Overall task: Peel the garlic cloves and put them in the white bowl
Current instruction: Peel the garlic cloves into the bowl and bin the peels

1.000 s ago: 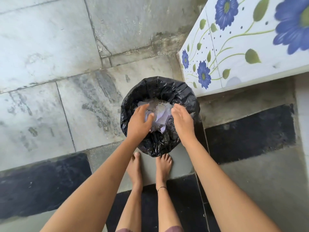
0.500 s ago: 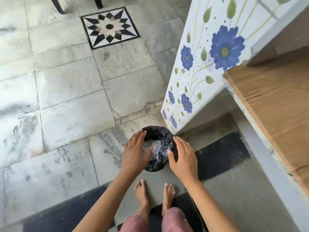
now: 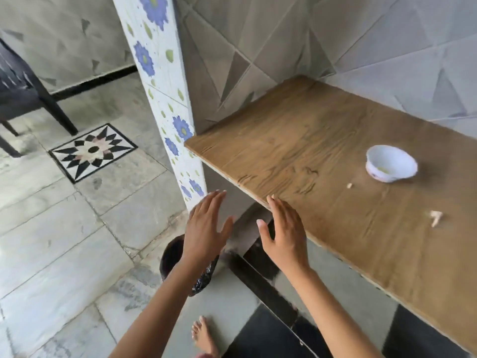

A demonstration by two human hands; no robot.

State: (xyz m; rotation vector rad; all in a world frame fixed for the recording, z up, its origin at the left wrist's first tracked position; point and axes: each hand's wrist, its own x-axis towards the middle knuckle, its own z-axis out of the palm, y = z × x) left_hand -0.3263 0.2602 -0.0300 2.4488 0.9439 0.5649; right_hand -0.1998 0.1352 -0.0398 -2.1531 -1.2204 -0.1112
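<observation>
Head view: my left hand and right hand both splayed, empty, at brown wooden counter edge. Small white bowl well apart; two pale garlic pieces nearby. Judged light, papery-skinned, slippery; pinch at ends.

Bin (mostly behind left forearm)

No legible text or labels anywhere

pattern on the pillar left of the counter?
White tiled pillar with blue flowers and green leaves; head view.
</observation>
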